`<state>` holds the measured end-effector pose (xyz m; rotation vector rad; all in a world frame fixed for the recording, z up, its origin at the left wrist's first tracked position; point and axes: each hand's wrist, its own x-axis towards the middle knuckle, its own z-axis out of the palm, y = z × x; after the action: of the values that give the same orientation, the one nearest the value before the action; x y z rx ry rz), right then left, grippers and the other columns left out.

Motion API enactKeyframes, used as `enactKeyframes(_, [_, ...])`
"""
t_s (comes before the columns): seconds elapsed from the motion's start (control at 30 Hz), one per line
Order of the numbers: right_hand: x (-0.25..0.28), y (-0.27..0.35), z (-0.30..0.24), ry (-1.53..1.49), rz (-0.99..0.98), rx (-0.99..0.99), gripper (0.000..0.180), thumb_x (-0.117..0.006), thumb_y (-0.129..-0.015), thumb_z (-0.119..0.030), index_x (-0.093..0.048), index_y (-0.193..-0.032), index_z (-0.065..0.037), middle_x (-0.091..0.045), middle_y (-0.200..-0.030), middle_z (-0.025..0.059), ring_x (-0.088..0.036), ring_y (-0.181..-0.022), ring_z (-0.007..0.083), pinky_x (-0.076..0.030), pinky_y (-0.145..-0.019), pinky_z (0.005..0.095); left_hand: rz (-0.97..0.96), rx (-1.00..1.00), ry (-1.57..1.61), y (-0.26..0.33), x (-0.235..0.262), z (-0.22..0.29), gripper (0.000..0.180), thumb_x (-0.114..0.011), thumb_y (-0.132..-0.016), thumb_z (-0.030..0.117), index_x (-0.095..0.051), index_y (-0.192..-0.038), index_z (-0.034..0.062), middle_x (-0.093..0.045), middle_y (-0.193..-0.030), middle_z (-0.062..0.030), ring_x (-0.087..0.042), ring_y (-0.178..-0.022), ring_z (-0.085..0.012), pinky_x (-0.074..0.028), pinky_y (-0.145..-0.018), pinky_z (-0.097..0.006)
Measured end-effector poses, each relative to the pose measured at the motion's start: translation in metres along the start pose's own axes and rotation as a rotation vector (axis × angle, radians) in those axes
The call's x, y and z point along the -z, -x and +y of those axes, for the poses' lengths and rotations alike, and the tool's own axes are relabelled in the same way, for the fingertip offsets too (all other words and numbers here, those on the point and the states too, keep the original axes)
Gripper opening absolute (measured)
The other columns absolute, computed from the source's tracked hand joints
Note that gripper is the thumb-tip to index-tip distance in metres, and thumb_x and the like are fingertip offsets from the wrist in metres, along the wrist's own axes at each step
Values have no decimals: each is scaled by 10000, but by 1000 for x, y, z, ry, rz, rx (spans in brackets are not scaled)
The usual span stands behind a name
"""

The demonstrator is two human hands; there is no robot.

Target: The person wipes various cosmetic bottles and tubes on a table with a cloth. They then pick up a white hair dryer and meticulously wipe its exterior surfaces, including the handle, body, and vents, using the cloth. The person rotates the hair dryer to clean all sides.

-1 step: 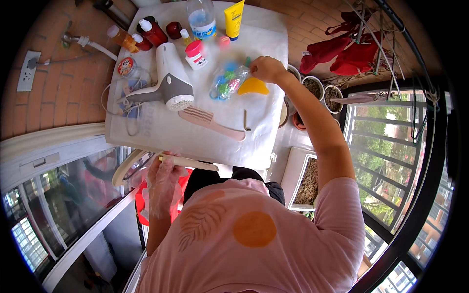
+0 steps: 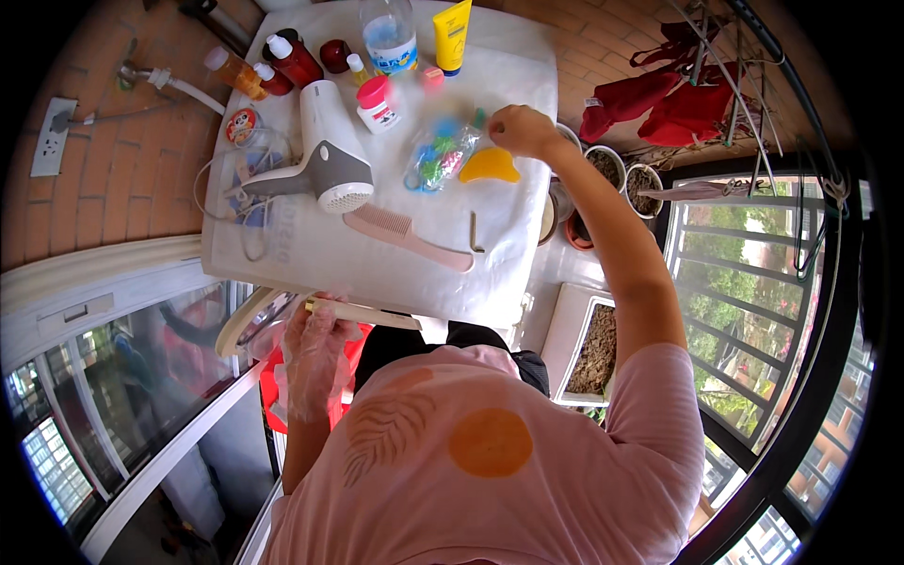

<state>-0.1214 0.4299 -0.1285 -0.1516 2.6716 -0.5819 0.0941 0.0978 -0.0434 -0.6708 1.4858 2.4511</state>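
Note:
My left hand (image 2: 317, 347), in a clear plastic glove, is closed on a cream-framed mirror (image 2: 247, 322) just below the table's near edge. A long cream bar (image 2: 369, 314) extends right from that hand. My bare right hand (image 2: 520, 130) hovers over the table's right side, fingers curled; whatever they may hold is hidden. Just below it lies a yellow crescent-shaped piece (image 2: 490, 166). To its left is a clear packet (image 2: 443, 155) with blue, green and pink things inside. A pink comb (image 2: 407, 237) and a small bent metal rod (image 2: 475, 232) lie nearer me.
A white and grey hair dryer (image 2: 330, 155) lies on the covered table (image 2: 320, 254), with a cable at left. Behind it stand a pink-capped bottle (image 2: 379, 105), a large clear bottle (image 2: 388, 42), a yellow tube (image 2: 452, 40) and red bottles (image 2: 296, 62). Plant pots (image 2: 607, 165) stand right of the table.
My right hand has shifted slightly right, away from the packet and its green end. My left hand and the mirror stay in place.

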Motion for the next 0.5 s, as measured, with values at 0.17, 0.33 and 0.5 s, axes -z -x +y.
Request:
enactKeyframes(0.17, [45, 54, 35, -533, 221, 106, 218, -603, -809, -185, -656, -876, 15, -637, -704, 62, -589, -590, 101, -480, -553, 257, 8, 46, -91, -1, -5, -5, 275, -602, -886, 228, -548, -1083, 43, -540, -1009, -15, -519, -917, -110, -451, -732, -229])
enactKeyframes(0.33, [49, 119, 120, -729, 432, -144, 210, -653, -802, -194, -675, -900, -9, -586, -665, -6, -508, -615, 60, -395, -574, 221, -10, 93, -132, -8, -20, -11, 288, -589, -894, 215, -532, -1109, 33, -536, -1025, -29, -517, -924, -121, -450, -724, -237])
enactKeyframes(0.5, [-17, 178, 214, -968, 543, -499, 244, -695, -773, -201, -677, -909, 1, -582, -691, -16, -511, -645, 65, -375, -579, 210, -7, 141, -168, -13, -34, -24, 236, -591, -892, 162, -546, -1078, 25, -550, -996, -43, -529, -885, -130, -472, -739, -284])
